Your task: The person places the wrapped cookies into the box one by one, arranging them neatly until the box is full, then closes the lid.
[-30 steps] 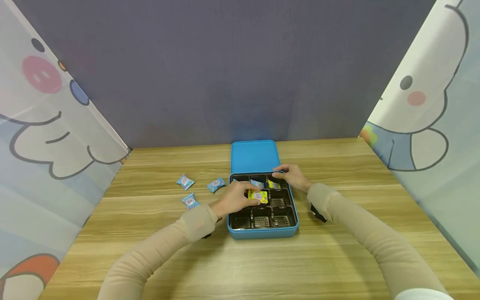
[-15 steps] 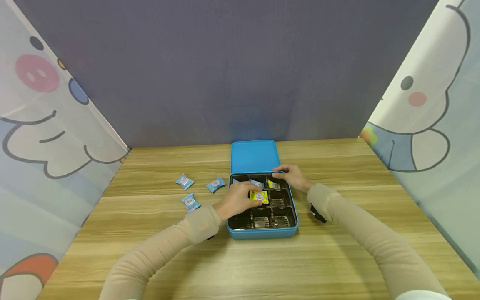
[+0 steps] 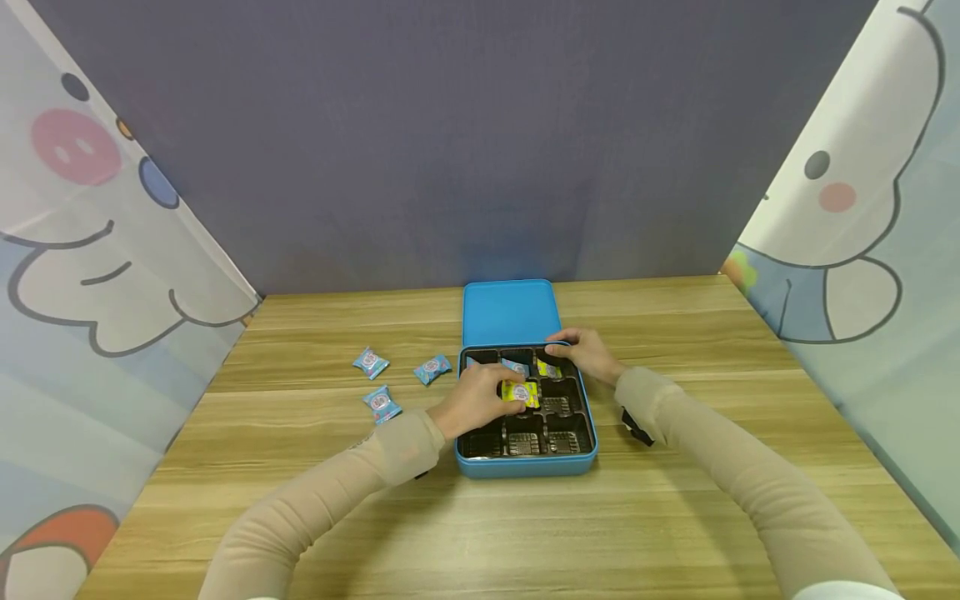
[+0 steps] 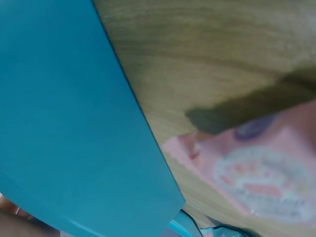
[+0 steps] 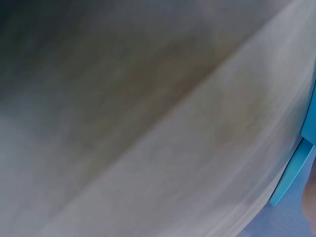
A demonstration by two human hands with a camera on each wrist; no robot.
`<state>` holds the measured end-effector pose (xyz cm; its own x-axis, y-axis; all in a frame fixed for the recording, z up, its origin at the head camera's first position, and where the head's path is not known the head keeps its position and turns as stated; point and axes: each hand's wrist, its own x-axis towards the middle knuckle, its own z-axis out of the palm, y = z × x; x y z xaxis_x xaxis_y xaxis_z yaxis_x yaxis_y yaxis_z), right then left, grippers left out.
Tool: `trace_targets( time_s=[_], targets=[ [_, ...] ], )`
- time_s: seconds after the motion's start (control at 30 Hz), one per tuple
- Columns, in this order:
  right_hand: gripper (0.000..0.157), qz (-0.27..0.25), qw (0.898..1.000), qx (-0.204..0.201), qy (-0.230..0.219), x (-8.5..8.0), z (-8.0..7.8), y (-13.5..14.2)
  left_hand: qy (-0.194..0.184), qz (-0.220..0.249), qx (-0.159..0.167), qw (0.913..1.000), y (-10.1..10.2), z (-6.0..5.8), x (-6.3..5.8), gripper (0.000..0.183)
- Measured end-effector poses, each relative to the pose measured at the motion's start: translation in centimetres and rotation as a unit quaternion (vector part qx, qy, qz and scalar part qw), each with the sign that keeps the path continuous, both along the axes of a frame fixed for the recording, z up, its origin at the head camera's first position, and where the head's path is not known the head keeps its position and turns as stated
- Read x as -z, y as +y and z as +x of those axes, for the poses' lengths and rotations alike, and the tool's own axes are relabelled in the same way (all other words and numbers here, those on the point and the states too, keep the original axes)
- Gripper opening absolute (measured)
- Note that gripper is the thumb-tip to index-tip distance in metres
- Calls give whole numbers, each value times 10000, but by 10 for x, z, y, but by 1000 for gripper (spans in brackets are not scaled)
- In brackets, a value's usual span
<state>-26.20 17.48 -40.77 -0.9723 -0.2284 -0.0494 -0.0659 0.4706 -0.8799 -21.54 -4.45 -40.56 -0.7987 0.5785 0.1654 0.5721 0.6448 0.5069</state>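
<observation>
In the head view my left hand (image 3: 480, 398) pinches a yellow wrapped candy (image 3: 522, 394) between thumb and fingers. The candy is over the middle of a blue box (image 3: 525, 468), whose dark tray has compartments. My right hand (image 3: 588, 356) grips the box at its back right corner. Along the tray's back row lie a blue wrapped candy (image 3: 516, 367) and another yellow candy (image 3: 549, 369); a further blue one at the left is partly hidden by my left hand. The left wrist view shows the box's side (image 4: 84, 123) and a pink wrapped candy (image 4: 269, 175) beside it.
The box's blue lid (image 3: 510, 312) lies folded back behind it. Blue wrapped candies (image 3: 432, 369) lie loose on the wooden table (image 3: 525, 542) to the left. A grey panel (image 3: 480, 150) stands at the table's back edge, with printed curtains at both sides.
My left hand has shifted slightly right with the yellow candy, then stayed almost still. The right hand has kept its hold on the box.
</observation>
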Motion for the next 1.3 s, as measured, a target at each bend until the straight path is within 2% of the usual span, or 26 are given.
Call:
trace_targets(
  time_s=[0.2, 0.5, 0.73, 1.1, 1.3],
  targets=[
    [31, -12, 9999, 57, 89, 26, -18, 8, -230, 82, -34, 9997, -2, 0, 2, 40],
    [34, 125, 9998, 120, 131, 27, -17, 8, 65, -43, 50, 10000, 0, 0, -1, 41],
    [33, 11, 9998, 150, 113, 29, -18, 9, 78, 7, 44, 10000, 1, 1, 2, 41],
    [33, 119, 9998, 141, 49, 27, -19, 9, 120, 130, 59, 9998, 0, 1, 3, 41],
    [37, 48, 9999, 118, 36, 27, -18, 9, -57, 275, 124, 9995, 0, 1, 4, 41]
  ],
)
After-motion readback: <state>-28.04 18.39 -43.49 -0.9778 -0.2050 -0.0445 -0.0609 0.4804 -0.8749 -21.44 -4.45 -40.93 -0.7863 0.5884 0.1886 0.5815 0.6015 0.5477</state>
